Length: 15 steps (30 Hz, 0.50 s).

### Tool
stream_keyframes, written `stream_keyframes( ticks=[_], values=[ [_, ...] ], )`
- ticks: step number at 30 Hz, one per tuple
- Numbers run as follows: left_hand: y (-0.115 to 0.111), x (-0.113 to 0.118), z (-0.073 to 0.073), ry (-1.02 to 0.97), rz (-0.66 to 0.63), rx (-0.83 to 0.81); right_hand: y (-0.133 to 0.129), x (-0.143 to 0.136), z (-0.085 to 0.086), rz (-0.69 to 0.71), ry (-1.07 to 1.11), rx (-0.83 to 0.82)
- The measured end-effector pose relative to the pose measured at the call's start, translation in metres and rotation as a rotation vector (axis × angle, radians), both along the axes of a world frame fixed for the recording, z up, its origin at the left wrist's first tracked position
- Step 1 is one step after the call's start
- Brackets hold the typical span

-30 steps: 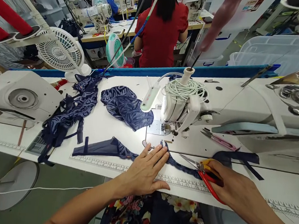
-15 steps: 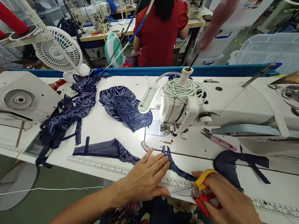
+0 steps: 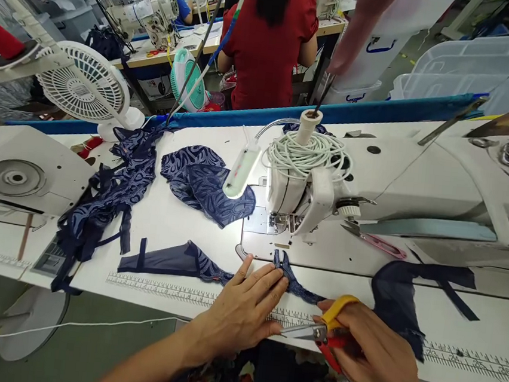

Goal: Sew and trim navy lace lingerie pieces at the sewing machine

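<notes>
A long navy lace piece (image 3: 162, 258) lies along the table's front edge, passing beneath my left hand (image 3: 243, 304). That hand rests flat on it with fingers stretched out, the thumb near the scissor tips. My right hand (image 3: 374, 347) is closed round scissors (image 3: 319, 333) with yellow and red handles, their blades pointing left over the printed ruler. Its fingertips are close to the right end of the lace piece. Another navy piece (image 3: 397, 295) with straps lies to the right. Patterned navy cups (image 3: 210, 184) sit left of the sewing machine (image 3: 299, 189).
A heap of navy lace (image 3: 120, 184) lies at the left beside a second machine head (image 3: 27, 169) and a white fan (image 3: 85, 81). Pink-handled snips (image 3: 382, 245) rest under the machine arm. A person in red (image 3: 269, 42) sits beyond the table.
The scissors and my right hand have moved slightly left, bringing the blade tips to my left thumb. My left hand stays flat on the lace piece. The whole view has shifted a little.
</notes>
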<state>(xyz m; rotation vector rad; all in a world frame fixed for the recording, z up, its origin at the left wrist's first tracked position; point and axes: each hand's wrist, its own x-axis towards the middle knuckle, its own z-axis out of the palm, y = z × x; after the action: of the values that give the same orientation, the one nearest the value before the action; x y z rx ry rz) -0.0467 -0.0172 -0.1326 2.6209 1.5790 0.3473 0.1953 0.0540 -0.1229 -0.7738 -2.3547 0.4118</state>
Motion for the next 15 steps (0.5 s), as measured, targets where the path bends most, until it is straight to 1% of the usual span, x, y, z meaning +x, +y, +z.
stream_keyframes(
  ticks=[2,6,10,15],
  values=[
    [0.0,0.0,0.0,0.009,-0.004,0.001,0.0,0.001,-0.001,-0.022,0.031,-0.054],
    [0.001,0.001,-0.001,-0.003,0.004,0.013,0.0,0.005,-0.009,-0.065,0.019,-0.133],
    [0.002,0.002,0.0,-0.015,0.021,-0.009,-0.001,0.009,-0.014,-0.065,0.015,-0.147],
    [0.002,0.002,0.003,0.002,0.027,-0.008,0.0,0.009,-0.012,-0.078,0.036,-0.145]
  ],
)
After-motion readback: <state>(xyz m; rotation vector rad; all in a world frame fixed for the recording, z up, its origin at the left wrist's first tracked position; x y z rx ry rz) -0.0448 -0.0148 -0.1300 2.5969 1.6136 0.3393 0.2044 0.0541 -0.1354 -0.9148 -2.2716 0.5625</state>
